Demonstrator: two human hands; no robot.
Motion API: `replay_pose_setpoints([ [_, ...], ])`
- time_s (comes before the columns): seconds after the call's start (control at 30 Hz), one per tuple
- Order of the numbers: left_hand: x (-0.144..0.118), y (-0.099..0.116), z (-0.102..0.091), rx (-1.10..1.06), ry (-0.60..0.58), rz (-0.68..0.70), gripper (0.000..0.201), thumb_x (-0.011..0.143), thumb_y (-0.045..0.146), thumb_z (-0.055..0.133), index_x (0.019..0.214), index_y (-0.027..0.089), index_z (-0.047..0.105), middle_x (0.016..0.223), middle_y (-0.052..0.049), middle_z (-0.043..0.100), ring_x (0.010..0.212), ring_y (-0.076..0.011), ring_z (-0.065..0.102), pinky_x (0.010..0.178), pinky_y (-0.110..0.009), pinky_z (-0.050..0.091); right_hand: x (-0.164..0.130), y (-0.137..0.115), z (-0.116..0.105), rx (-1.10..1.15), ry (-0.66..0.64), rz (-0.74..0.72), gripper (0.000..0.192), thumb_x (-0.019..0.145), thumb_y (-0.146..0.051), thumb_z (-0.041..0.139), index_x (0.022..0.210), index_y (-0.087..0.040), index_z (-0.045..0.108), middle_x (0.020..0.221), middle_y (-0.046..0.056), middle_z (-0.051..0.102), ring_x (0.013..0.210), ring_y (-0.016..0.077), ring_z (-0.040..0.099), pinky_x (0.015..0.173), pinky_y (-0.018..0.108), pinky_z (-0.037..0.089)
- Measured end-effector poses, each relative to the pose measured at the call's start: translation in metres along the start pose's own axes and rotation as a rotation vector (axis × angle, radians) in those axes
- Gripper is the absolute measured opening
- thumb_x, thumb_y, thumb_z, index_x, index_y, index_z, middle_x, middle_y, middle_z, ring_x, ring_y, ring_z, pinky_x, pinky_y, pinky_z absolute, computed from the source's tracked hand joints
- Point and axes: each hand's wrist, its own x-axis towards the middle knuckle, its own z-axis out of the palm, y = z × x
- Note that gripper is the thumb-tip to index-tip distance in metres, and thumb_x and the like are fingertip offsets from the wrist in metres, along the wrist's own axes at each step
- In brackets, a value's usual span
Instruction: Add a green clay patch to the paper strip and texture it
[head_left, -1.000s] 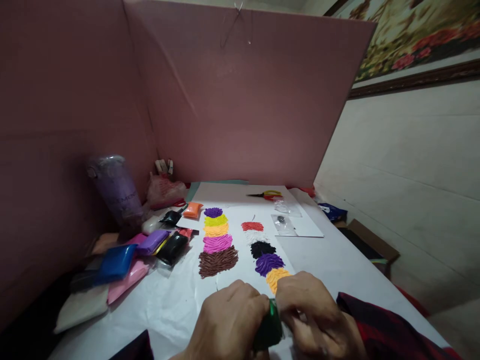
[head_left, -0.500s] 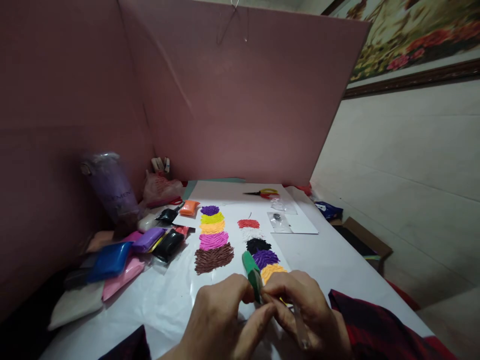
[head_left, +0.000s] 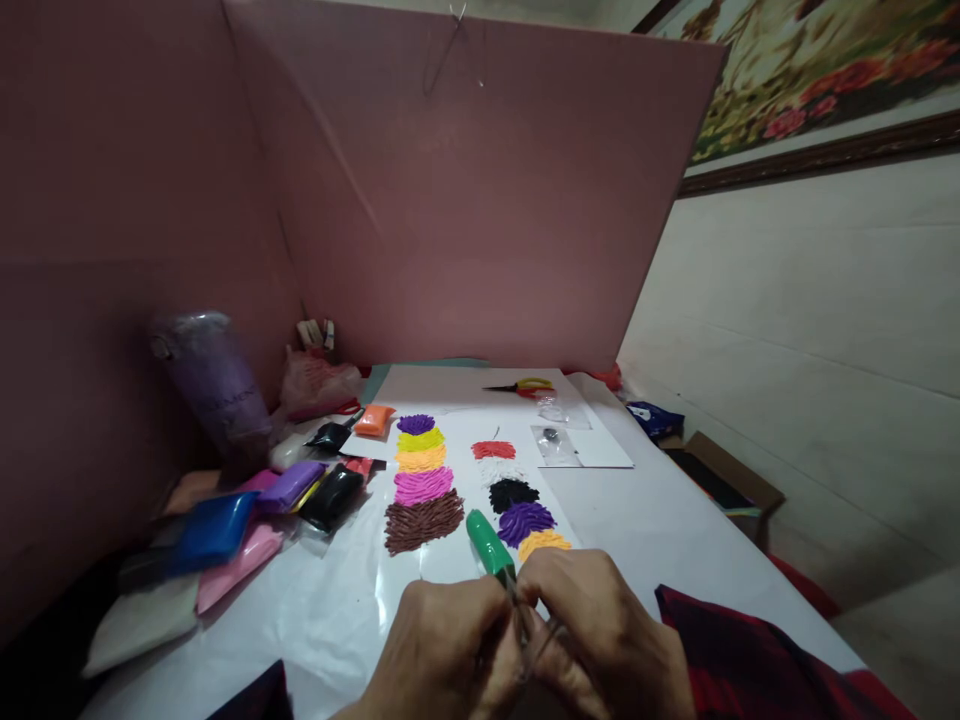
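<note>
Close together at the near edge of the table, my left hand (head_left: 442,640) and my right hand (head_left: 604,635) both pinch the clear wrapper of a green clay packet (head_left: 489,545). The green end points away from me; the gathered film runs down between my fingers, partly hidden by them. Just beyond lie rows of textured clay on white paper: brown (head_left: 424,522), pink (head_left: 424,487) and other colours on the left, with orange (head_left: 544,544), purple (head_left: 526,523), black (head_left: 513,495) and red (head_left: 493,450) on the right.
Several wrapped clay packets, among them a blue one (head_left: 217,532) and a black one (head_left: 331,498), pile up at left beside a purple bag (head_left: 217,385). Scissors (head_left: 525,387) and a small clear bag (head_left: 553,446) lie at the back. A pink panel (head_left: 465,200) stands behind.
The green packet has turned and tilted a little to the left, showing more of its green side. My hands have drawn closer together around its wrapper.
</note>
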Motion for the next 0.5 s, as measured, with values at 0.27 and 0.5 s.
replay_pose_setpoints([
  [0.27, 0.0024, -0.0001, 0.0000, 0.017, 0.043, 0.007, 0.025, 0.081, 0.017, 0.045, 0.056, 0.019, 0.043, 0.043, 0.007, 0.043, 0.040, -0.0066, 0.028, 0.037, -0.019, 0.024, -0.0014, -0.0097, -0.0046, -0.114, -0.072, 0.040, 0.029, 0.095, -0.019, 0.031, 0.072, -0.019, 0.049, 0.064, 0.003, 0.057, 0.061, 0.0167, 0.053, 0.057, 0.029, 0.040],
  [0.5, 0.0035, 0.0026, -0.0010, -0.087, -0.019, -0.118, 0.030, 0.086, 0.024, 0.047, 0.057, 0.020, 0.037, 0.048, 0.008, 0.033, 0.042, -0.0060, 0.028, 0.040, -0.018, 0.024, 0.0029, -0.0083, 0.0001, -0.147, -0.006, 0.028, 0.024, 0.086, -0.010, 0.034, 0.067, -0.020, 0.043, 0.056, 0.000, 0.050, 0.051, 0.0140, 0.047, 0.050, 0.028, 0.032],
])
